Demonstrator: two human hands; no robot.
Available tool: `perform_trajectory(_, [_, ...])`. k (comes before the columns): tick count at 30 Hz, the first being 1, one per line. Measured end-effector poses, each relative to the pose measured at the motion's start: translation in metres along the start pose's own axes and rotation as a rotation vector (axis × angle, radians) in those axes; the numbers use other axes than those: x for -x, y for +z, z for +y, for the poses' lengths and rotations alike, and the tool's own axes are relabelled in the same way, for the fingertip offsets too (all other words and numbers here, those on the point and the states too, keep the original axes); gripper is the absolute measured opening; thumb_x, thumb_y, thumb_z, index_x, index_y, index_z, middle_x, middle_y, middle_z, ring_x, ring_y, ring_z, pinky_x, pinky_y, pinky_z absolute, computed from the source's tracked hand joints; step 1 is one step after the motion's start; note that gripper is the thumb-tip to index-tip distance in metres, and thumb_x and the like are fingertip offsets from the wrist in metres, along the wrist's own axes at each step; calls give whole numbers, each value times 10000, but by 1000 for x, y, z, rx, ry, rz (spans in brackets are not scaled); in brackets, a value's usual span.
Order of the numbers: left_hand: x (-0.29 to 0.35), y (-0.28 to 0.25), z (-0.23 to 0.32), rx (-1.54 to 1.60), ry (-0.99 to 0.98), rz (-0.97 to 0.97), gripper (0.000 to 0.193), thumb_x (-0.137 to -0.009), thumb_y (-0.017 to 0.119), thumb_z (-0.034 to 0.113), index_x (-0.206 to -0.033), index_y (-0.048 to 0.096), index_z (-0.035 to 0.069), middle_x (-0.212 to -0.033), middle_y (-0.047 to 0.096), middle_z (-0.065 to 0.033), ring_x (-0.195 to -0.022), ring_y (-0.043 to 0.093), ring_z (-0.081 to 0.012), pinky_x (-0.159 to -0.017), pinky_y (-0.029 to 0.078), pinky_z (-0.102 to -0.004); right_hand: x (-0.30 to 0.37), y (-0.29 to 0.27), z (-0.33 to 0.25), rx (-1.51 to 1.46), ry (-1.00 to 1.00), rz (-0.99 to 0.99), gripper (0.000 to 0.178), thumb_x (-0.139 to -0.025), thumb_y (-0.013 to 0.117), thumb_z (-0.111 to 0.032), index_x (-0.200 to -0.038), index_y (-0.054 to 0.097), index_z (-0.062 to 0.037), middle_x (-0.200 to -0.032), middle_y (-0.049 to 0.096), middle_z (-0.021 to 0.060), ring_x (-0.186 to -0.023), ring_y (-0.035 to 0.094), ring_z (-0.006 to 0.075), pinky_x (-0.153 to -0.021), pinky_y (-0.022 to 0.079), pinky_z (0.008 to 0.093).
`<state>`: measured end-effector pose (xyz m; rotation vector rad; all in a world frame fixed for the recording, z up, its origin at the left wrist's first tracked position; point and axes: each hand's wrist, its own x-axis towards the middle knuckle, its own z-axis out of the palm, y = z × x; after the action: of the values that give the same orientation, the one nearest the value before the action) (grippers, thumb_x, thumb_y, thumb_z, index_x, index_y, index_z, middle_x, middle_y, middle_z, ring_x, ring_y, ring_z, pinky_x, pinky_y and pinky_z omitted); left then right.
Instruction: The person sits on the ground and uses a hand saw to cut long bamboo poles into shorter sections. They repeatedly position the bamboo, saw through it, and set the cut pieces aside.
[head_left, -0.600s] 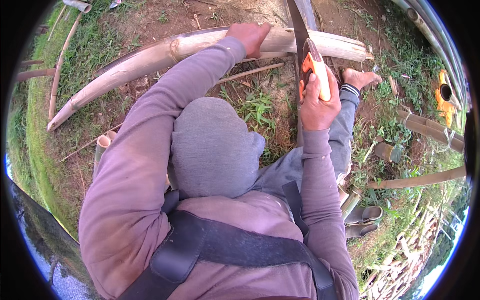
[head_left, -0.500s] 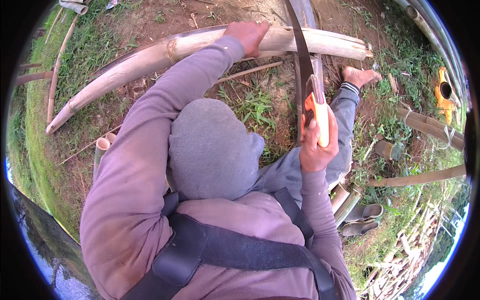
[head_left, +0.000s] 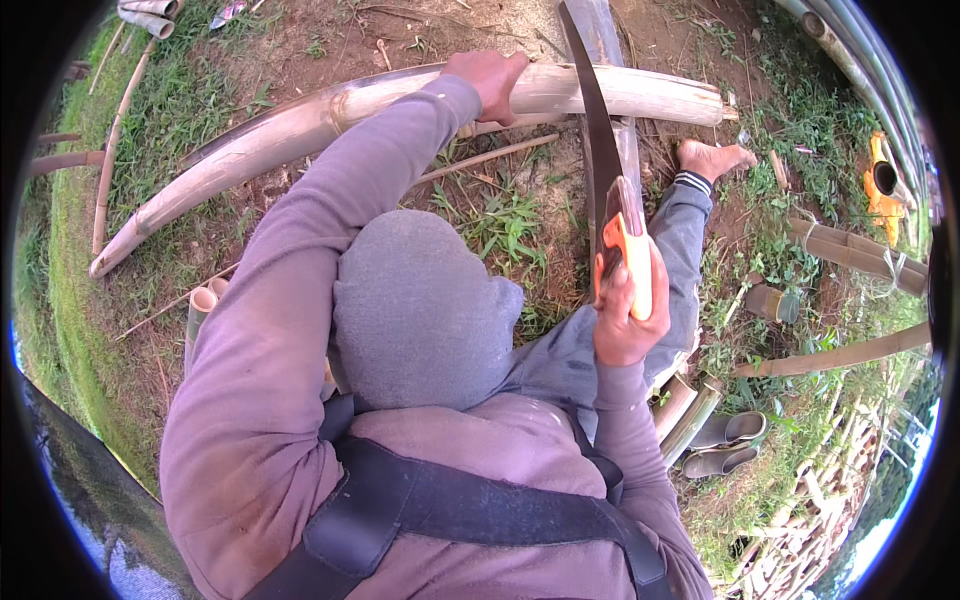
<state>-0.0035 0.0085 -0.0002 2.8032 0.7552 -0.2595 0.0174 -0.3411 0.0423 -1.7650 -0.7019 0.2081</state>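
Grassy dirt ground outdoors

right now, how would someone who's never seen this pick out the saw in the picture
Start at the long pale bamboo pole lying across the bare ground, steadied by the left hand. To the right, a dark curved blade crosses the pole; follow it back to the right hand. That is the saw, the only thing here with a bright orange grip and a thin dark blade rather than a round cane.
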Motion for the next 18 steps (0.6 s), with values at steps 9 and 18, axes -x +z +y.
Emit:
perform_trajectory(9, [-10, -6, 3, 34, 32, -55, 831, -744, 853, 403, -1455, 514, 140, -1165, 739, -183, -1110, 713, -379, -954, 569, -507, -56, 40, 2, 179, -259, 30, 368, -1053, 655, -142, -1354, 611, 66, -1254, 694, 135, -970, 681, 160, -782, 577, 264])
perform_trajectory(18, [-13, -9, -7, 53, 0, -119, 948, -695, 856, 415, -1523, 485, 139, -1200, 733, -185, -1132, 704, -371, -985, 558, -499, 48, -29, -15, -230, 103, -2, 486, -1037, 665, -139, -1416, 515, 126, -1335, 668, 228, -1150, 706, 277, -958, 604, 364])
